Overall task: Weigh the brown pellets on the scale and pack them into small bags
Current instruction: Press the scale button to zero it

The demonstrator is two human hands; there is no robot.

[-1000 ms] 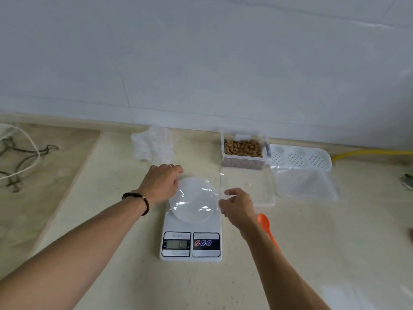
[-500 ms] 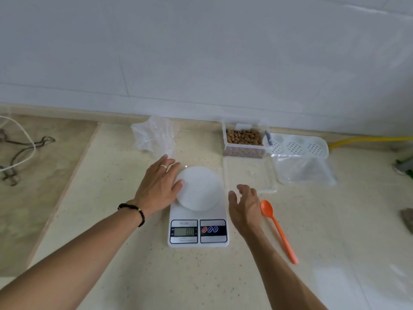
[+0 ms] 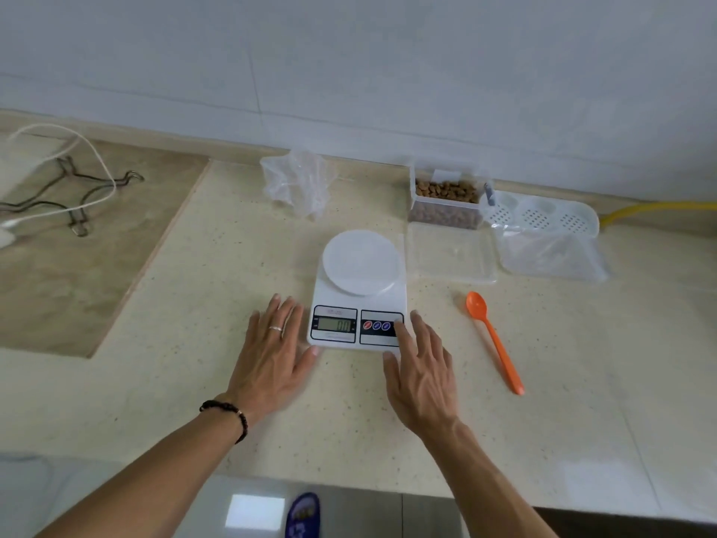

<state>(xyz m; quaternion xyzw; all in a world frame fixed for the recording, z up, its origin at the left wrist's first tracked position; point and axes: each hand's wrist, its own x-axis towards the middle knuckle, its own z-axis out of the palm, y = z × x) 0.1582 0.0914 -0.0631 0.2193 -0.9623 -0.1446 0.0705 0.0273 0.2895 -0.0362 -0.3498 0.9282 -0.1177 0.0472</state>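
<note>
Wire hangers (image 3: 73, 196), countertop's (image 3: 194, 382) far 9 o'clock. Crumpled clear bags (image 3: 298, 184), 11 o'clock of scale. Left hand (image 3: 271, 359): flat, fingers spread, empty, thumb at scale's near-left corner. White digital scale (image 3: 359, 293): centre, platform bare. Right hand (image 3: 421, 372): spread, empty, fingertip apparently on the button panel. Brown pellets (image 3: 446, 190): clear container, 1 o'clock of scale. Orange spoon (image 3: 494, 339), 3 o'clock.

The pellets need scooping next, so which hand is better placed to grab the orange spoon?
Right. The right hand rests open beside the scale, on the same side as the orange spoon; the left hand lies across the scale.
</note>
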